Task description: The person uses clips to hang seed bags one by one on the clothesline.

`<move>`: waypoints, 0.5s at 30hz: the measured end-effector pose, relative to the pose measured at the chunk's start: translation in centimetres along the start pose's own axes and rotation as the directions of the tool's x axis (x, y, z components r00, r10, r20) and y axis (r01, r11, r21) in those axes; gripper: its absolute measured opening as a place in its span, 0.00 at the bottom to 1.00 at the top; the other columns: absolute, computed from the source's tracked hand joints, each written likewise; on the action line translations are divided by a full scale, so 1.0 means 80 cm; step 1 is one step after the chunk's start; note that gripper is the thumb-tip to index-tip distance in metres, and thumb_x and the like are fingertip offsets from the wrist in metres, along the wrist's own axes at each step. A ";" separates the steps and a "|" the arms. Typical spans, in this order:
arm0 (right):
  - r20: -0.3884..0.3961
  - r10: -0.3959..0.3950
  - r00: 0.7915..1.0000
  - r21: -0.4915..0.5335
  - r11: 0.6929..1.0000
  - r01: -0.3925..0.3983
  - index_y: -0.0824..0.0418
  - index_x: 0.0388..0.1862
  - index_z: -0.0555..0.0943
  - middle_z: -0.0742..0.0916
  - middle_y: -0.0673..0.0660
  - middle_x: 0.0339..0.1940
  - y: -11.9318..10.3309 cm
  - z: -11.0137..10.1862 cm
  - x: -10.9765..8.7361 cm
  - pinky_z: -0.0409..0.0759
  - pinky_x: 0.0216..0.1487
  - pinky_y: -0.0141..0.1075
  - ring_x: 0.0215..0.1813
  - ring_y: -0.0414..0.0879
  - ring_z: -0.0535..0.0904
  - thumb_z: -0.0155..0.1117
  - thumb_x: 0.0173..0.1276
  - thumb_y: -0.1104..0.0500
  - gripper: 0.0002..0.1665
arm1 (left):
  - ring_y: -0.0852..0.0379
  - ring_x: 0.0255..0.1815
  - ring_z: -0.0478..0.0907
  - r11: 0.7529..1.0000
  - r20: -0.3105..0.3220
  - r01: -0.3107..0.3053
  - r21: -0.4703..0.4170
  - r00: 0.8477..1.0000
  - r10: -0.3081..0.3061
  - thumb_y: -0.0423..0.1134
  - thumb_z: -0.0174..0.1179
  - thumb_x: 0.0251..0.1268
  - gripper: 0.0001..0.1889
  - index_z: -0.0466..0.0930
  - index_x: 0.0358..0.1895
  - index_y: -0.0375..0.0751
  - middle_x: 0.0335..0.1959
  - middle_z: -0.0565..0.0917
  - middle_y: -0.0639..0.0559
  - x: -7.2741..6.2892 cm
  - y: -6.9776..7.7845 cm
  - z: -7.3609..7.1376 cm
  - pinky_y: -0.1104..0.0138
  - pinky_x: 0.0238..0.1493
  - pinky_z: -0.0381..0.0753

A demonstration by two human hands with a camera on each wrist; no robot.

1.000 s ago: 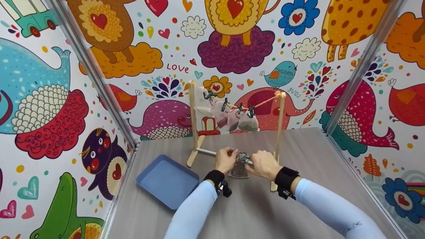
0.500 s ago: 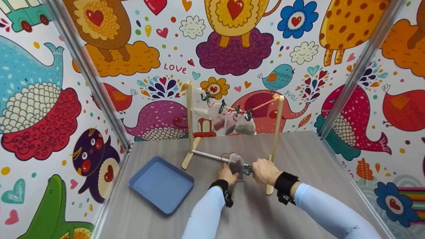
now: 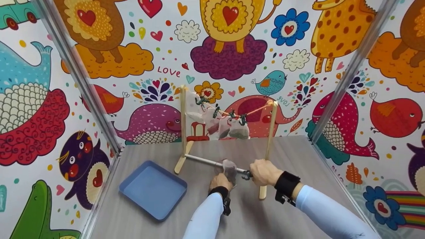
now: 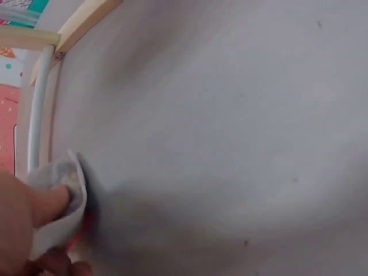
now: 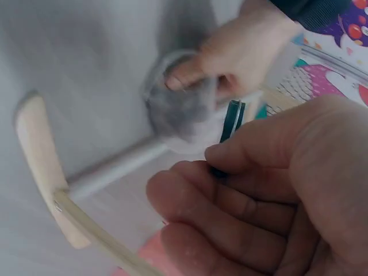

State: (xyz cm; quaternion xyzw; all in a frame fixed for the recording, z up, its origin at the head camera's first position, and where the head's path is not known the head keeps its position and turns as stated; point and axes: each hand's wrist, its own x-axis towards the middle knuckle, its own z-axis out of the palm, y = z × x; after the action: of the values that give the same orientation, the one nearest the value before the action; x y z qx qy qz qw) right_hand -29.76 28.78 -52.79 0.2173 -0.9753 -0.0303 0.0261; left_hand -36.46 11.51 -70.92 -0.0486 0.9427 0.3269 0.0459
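My left hand holds a small whitish see-through drawstring bag with dark contents, low over the table by the rack's white crossbar. In the left wrist view the thumb presses on the bag, and a red string shows below it. To the right, my right hand pinches a small dark green clip between thumb and forefinger. The right wrist view shows this clip pointing up from the fingertips, its lower end hidden by them; the other fingers are curled.
Behind the hands stands a wooden rack, with a left post and a right post. Several similar bags hang from its orange string by dark clips. A blue tray lies at left. Patterned walls enclose the table.
Both hands were together at the clip above the bag. The left hand has since moved down and left with the bag, apart from the clip in the right hand. The head view has shifted slightly.
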 end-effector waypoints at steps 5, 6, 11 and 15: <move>-0.076 0.030 0.997 -0.059 0.998 -0.034 0.59 0.18 0.76 0.76 0.53 0.16 0.000 -0.079 0.003 0.85 0.21 0.45 0.20 0.44 0.70 0.67 0.55 0.75 0.15 | 0.34 0.52 0.92 0.980 -0.021 -0.157 -0.126 0.988 0.155 0.37 0.74 0.69 0.16 0.84 0.55 0.38 0.48 0.93 0.36 0.016 -0.030 0.021 0.44 0.57 0.91; -0.103 0.033 0.994 -0.087 0.995 -0.042 0.60 0.18 0.77 0.76 0.53 0.15 -0.001 -0.101 0.005 0.84 0.20 0.44 0.20 0.45 0.70 0.66 0.56 0.76 0.15 | 0.35 0.53 0.92 0.974 -0.013 -0.173 -0.146 0.985 0.173 0.37 0.73 0.71 0.16 0.83 0.57 0.38 0.49 0.93 0.35 0.019 -0.033 0.022 0.44 0.58 0.91; -0.253 0.057 0.966 -0.298 0.945 -0.134 0.64 0.19 0.80 0.78 0.57 0.15 -0.006 -0.203 0.022 0.83 0.21 0.42 0.19 0.48 0.73 0.62 0.67 0.77 0.17 | 0.36 0.66 0.89 0.906 0.030 -0.269 -0.328 0.955 0.294 0.36 0.68 0.78 0.27 0.75 0.74 0.32 0.67 0.88 0.32 0.014 -0.031 0.015 0.46 0.67 0.89; -0.271 0.109 0.956 -0.424 0.878 -0.220 0.64 0.19 0.80 0.73 0.55 0.15 -0.004 -0.256 0.051 0.80 0.21 0.37 0.19 0.47 0.68 0.61 0.71 0.76 0.19 | 0.33 0.67 0.89 0.721 0.048 -0.317 -0.617 0.899 0.436 0.29 0.63 0.79 0.29 0.70 0.78 0.25 0.71 0.83 0.25 -0.009 0.003 -0.018 0.45 0.64 0.92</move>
State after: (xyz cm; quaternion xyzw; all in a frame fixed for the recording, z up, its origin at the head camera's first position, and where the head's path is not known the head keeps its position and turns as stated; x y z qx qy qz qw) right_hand -31.97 25.80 -32.23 0.1231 -0.9463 -0.2263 0.1952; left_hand -35.84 10.85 -69.52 0.1643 0.7729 0.6108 0.0503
